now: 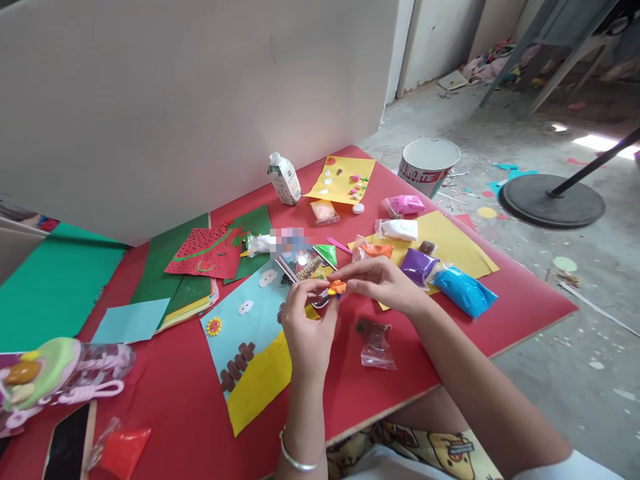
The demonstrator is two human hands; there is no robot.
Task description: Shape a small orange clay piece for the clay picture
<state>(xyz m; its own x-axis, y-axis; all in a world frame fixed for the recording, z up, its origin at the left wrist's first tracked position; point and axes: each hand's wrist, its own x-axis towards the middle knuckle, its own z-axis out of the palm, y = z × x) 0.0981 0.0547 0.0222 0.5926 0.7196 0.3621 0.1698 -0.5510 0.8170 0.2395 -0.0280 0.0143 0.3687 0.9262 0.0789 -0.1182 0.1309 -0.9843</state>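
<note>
A small lump of orange modelling clay (337, 287) with a bit of yellow is pinched between the fingertips of my left hand (311, 327). From the other side, the thumb and finger of my right hand (383, 280) close on the same lump. Beneath and left of the hands lies a light blue paper picture (225, 327) with clay clouds, a sun, a brown fence and a yellow field. Just behind the fingers is a small illustrated booklet (305, 263). A bag of orange clay (373, 249) lies beyond my right hand.
Bags of purple (419, 267), blue (465, 291), white (397, 229) and pink clay (404, 205) lie at right. A carton (284, 179) stands at the back. A watermelon picture (203, 253), phone (69, 443) and water bottle (107, 360) are left. A bucket (430, 163) stands beyond the table.
</note>
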